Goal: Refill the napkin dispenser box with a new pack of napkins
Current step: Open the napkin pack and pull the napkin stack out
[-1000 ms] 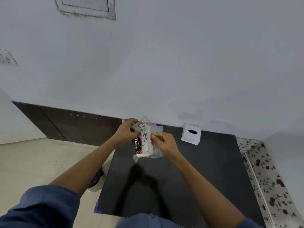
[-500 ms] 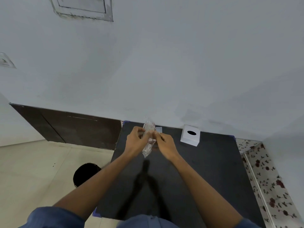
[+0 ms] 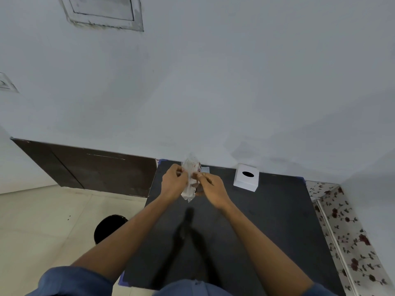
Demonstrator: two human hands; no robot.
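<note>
I hold a clear plastic napkin pack [image 3: 189, 182] edge-on above the far part of the black table [image 3: 267, 227]. My left hand [image 3: 174, 182] pinches its left side and my right hand [image 3: 210, 188] pinches its right side, fingers meeting near the pack's top. Red print shows through the wrapper. The white napkin dispenser box [image 3: 246, 177], with a dark oval slot on top, stands on the table to the right of my hands, against the wall. A thin pale flat piece [image 3: 205, 169] lies on the table behind the pack, mostly hidden.
A grey wall rises directly behind the table. A black round bin [image 3: 109, 227] stands on the tiled floor left of the table. A floral-patterned surface [image 3: 346, 231] borders the table's right side. Dark skirting runs along the wall at the left.
The pack has turned from face-on to edge-on between my hands. Both hands have shifted from its sides to pinching near its top, close together.
</note>
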